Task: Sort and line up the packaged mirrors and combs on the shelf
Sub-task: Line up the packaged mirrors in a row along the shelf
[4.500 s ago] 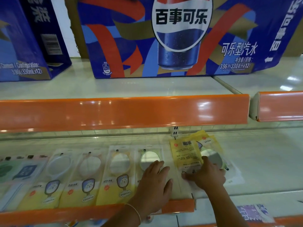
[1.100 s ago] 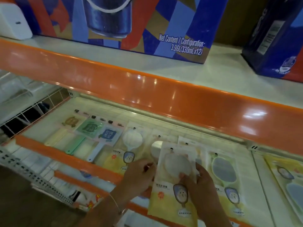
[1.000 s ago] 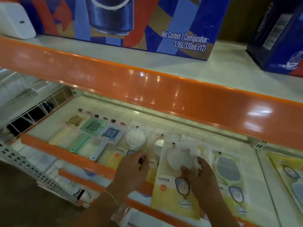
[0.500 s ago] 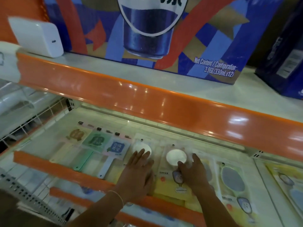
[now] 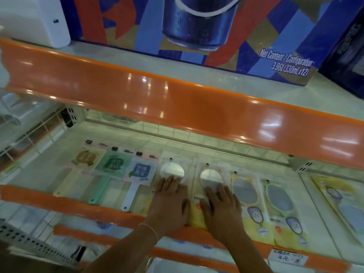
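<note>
Head view: both hands flat, fingers straight, grasping nothing.
Left hand [image 5: 169,203]: pressing the left round-mirror pack [image 5: 172,170].
Right hand [image 5: 222,205]: pressing the right round-mirror pack [image 5: 211,176].
Shelf [image 5: 137,138]: comb packs [image 5: 113,164] left, oval-mirror packs [image 5: 245,191] right.

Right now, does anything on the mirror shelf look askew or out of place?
Nothing stands out. Both hands, left hand and right hand, press flat on two round-mirror packs, squared with the row.
</note>
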